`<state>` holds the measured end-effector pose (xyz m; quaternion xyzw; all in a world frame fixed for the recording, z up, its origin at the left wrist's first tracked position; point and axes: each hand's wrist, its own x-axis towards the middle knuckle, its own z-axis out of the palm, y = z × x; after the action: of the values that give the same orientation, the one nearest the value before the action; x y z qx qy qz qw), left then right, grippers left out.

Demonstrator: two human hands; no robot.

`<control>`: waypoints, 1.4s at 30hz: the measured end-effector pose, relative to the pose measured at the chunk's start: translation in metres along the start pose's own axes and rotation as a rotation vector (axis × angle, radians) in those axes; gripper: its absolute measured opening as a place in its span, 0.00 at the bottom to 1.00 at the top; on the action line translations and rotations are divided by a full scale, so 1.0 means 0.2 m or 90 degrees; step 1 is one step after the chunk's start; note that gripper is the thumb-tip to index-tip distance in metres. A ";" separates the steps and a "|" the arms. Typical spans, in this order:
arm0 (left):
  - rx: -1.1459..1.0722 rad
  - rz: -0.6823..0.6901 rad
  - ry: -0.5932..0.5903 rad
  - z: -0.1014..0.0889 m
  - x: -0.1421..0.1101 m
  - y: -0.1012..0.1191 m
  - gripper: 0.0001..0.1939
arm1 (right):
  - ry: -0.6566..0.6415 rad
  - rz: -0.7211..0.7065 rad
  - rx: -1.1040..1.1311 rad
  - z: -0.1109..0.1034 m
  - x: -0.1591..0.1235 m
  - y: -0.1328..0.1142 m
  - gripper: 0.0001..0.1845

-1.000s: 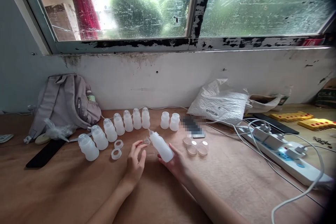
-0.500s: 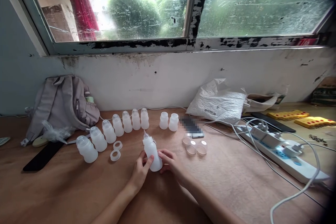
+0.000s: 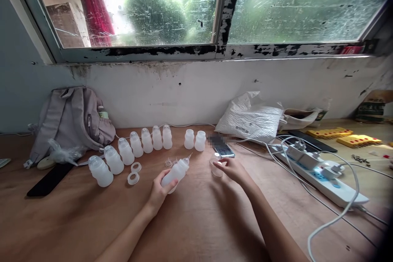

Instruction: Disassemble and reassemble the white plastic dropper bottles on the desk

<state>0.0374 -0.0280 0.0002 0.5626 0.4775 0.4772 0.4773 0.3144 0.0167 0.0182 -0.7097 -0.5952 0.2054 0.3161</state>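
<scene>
One bottle (image 3: pixel 175 173) tilts rightward, clasped in the left hand (image 3: pixel 160 190); the right hand (image 3: pixel 236 170), its grip unclear, is at clear lids (image 3: pixel 216 172).

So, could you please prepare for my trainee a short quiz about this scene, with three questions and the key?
1. Multiple choice: what is in the left grip?
a) a phone
b) a white bottle
c) a backpack
2. True or false: the right grip is on the power strip.
3. Count: how many bottles stand in the curved row, leaving out the separate pair to its right?

Key:
1. b
2. False; it is at the clear round pieces.
3. Seven
</scene>
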 end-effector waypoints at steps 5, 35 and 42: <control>-0.054 -0.039 0.038 -0.02 0.02 0.02 0.22 | 0.039 0.001 0.307 0.09 -0.05 -0.11 0.19; -0.095 -0.078 -0.005 -0.03 0.01 0.01 0.19 | -0.046 -0.020 0.545 0.39 -0.23 -0.25 0.20; -0.124 -0.050 0.045 0.01 -0.04 -0.03 0.16 | -0.012 0.025 0.567 0.43 -0.28 -0.27 0.21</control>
<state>0.0389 -0.0364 -0.0058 0.4771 0.4669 0.5223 0.5307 0.2068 -0.0147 -0.0098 -0.5134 -0.4381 0.4539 0.5818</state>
